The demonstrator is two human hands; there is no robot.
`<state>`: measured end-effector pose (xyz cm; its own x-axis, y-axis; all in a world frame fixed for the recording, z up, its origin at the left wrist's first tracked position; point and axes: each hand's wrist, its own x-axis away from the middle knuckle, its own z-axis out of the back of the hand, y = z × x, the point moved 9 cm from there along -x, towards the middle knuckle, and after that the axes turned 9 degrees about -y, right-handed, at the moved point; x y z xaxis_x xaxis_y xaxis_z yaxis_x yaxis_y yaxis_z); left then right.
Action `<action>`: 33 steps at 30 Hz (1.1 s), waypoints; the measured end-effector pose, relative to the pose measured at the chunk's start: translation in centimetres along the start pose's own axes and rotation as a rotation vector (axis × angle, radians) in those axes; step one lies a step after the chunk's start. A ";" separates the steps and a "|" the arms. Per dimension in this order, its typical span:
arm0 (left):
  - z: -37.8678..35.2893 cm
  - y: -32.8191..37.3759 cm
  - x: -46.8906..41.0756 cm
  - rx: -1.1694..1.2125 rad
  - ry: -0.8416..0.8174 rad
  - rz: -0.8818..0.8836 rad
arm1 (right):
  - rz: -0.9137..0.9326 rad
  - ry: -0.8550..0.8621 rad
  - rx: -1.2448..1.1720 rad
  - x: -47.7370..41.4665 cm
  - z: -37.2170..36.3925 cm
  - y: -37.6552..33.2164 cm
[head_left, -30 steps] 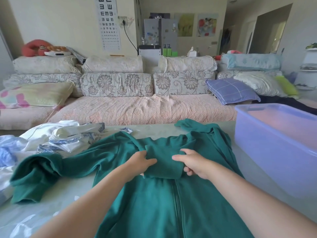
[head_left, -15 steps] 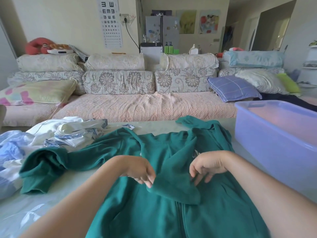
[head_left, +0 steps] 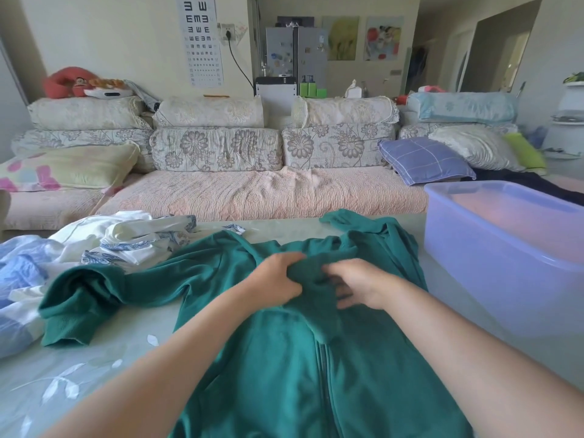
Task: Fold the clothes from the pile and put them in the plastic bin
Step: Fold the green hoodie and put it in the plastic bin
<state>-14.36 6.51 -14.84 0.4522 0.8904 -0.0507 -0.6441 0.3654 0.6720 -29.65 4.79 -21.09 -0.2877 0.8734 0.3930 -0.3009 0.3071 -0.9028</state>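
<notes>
A green zip-front jacket [head_left: 284, 368] lies spread on the table in front of me, one sleeve stretched out to the left. Its hood or collar is bunched at the centre. My left hand [head_left: 278, 279] grips the left side of that bunched fabric. My right hand [head_left: 357, 287] holds its right side, fingers curled into the cloth. A pile of white and blue clothes [head_left: 94, 245] sits at the left of the table. The translucent purple plastic bin [head_left: 493, 245] stands at the right, apparently with nothing in it.
The pale green table [head_left: 94, 368] has a leaf print. Behind it runs a long sofa [head_left: 252, 197] with floral cushions and several pillows. A dark garment [head_left: 518, 181] lies on the sofa behind the bin.
Both hands have moved forward and up along the jacket, pushing the bunched hood or collar away from me towards the neckline. The sleeve and the pile have not moved.
</notes>
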 end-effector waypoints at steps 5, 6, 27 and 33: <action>2.9 6.1 2.2 -0.342 0.316 -0.310 | 0.181 -0.159 -0.574 1.3 -0.1 -2.4; 1.7 6.0 2.1 -0.378 0.226 -0.297 | 0.146 -0.134 -0.564 1.3 0.2 -1.6; -5.6 -6.9 2.1 0.813 -0.004 0.612 | -0.207 -0.019 -0.284 1.0 0.5 4.3; -4.0 -6.7 1.6 1.507 0.319 0.390 | 0.028 0.151 -0.848 0.4 1.8 2.9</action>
<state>-11.78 6.59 -22.33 0.1453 0.9499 0.2769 0.5781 -0.3086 0.7553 -32.24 5.40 -23.20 -0.1428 0.9072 0.3958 0.5022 0.4110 -0.7608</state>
